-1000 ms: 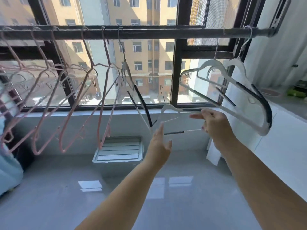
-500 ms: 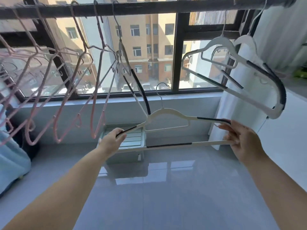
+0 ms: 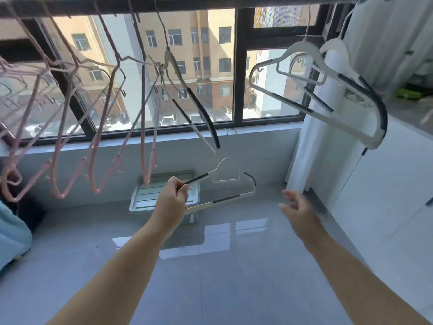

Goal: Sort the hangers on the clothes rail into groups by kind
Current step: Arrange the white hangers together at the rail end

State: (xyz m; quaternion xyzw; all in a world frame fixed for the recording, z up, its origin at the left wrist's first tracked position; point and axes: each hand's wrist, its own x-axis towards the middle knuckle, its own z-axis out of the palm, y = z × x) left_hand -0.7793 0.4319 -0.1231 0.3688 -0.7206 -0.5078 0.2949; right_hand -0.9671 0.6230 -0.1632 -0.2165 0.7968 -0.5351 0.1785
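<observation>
My left hand (image 3: 173, 198) grips the left end of a white hanger with black grip strips (image 3: 226, 181), held off the rail in front of the window sill. My right hand (image 3: 298, 208) hovers to its right, fingers spread, touching nothing. On the dark clothes rail (image 3: 187, 2) hang several pink wire hangers (image 3: 93, 127) at the left, one white-and-black hanger (image 3: 196, 106) in the middle and two more white-and-black hangers (image 3: 328, 95) at the right.
A grey plastic tray (image 3: 161, 195) leans against the wall under the window. A white curtain (image 3: 384, 43) hangs at the right beside white cabinets (image 3: 386, 207). Light blue fabric (image 3: 11, 235) sits at the far left. The floor is glossy grey tile.
My right hand has let go of the hanger's right end and drawn back. The hanger has swung so my left hand alone holds it.
</observation>
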